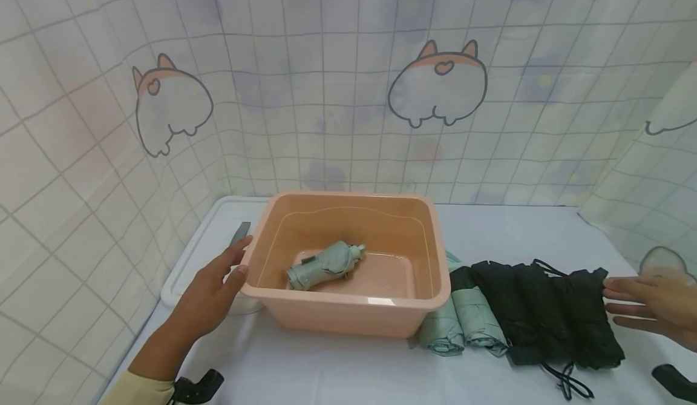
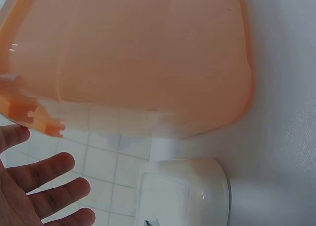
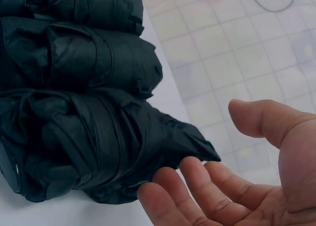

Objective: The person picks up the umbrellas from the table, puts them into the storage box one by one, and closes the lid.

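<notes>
A peach plastic basin (image 1: 348,320) stands mid-table with one pale green folded umbrella (image 1: 327,266) lying inside. My left hand (image 1: 209,293) is at its left rim, fingers spread; in the left wrist view a fingertip (image 2: 22,133) is right at the rim. Right of the basin, green folded umbrellas (image 1: 479,317) lie side by side, partly hidden by it. Beside them are several black folded umbrellas (image 1: 525,308) with wrinkled fabric. My right hand (image 1: 653,308) holds nothing, its fingertips close by the rightmost black one, thumb apart from the fingers in the right wrist view.
Behind my left hand is a white container (image 1: 190,260) with a grey object (image 1: 240,232) on its top. A black cord (image 1: 569,384) trails forward from the black umbrellas. A grid-patterned curtain (image 1: 348,120) surrounds the white table (image 1: 337,368).
</notes>
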A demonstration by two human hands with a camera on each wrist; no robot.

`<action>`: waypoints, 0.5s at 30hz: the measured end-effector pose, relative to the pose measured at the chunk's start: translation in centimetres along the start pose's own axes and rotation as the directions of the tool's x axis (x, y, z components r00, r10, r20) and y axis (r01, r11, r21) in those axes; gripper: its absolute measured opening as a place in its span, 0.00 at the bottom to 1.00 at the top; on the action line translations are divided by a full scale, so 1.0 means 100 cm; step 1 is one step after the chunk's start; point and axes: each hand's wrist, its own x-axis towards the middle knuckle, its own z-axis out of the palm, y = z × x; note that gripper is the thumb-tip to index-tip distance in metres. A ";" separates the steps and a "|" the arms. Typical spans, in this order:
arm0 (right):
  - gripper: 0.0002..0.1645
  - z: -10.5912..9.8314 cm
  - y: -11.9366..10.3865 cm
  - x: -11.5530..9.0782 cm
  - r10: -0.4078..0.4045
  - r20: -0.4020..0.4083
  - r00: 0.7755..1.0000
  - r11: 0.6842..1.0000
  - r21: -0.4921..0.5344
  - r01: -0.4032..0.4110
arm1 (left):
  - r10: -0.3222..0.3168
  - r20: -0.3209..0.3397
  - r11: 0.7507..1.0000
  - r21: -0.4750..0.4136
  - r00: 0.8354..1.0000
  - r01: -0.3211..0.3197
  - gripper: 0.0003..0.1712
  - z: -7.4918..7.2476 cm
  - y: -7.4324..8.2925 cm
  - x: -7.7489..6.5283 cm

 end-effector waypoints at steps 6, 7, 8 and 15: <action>0.59 0.000 0.006 0.000 0.055 0.040 0.998 0.998 0.034 -0.056 | 0.011 0.000 1.000 -0.007 1.000 -0.011 0.32 0.000 -0.001 0.000; 0.60 0.000 0.007 0.000 0.061 0.052 0.997 0.997 0.038 -0.063 | 0.016 -0.001 1.000 -0.008 1.000 -0.016 0.32 0.000 -0.001 0.000; 0.61 0.000 0.008 0.000 0.066 0.063 0.996 0.997 0.038 -0.069 | 0.019 -0.002 1.000 -0.009 1.000 -0.019 0.32 0.000 -0.001 0.000; 0.68 0.006 0.014 0.002 0.101 0.067 0.993 0.995 0.009 -0.102 | 0.023 -0.004 1.000 -0.007 1.000 -0.023 0.33 0.001 -0.003 -0.001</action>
